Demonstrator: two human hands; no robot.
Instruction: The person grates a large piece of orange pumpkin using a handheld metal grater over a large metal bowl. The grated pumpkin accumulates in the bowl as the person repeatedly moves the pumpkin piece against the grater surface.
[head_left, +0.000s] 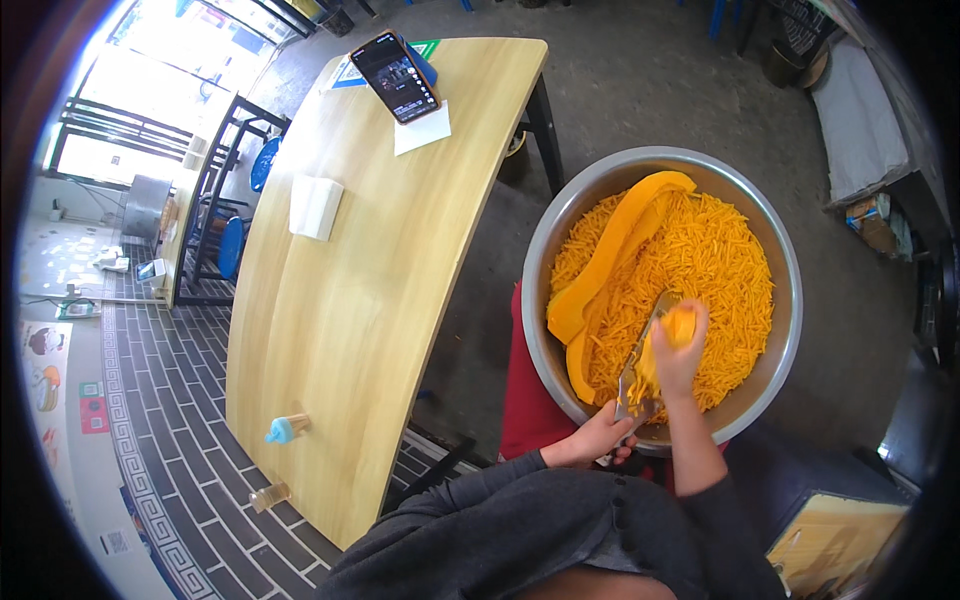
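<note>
In front of me is a large metal basin (537, 300) heaped with shredded orange pumpkin (724, 259). My left hand (598, 436) grips the near end of a metal grater (628, 375), which slants down into the basin. My right hand (681, 352), slightly blurred, holds a chunk of pumpkin (679, 327) over the grater, and shreds lie on and beside the metal. Part of the grater is hidden under that hand and the shreds. Long curved pumpkin slices (611, 259) rest on the shreds along the basin's left side.
To the left stands a wooden table (360, 300) with a propped phone (395, 77), a paper napkin stack (315, 208), a blue-lidded toothpick holder (288, 428) and a small glass jar (268, 496). Blue stools (235, 247) stand beyond it. A wooden board (836, 536) is at the lower right.
</note>
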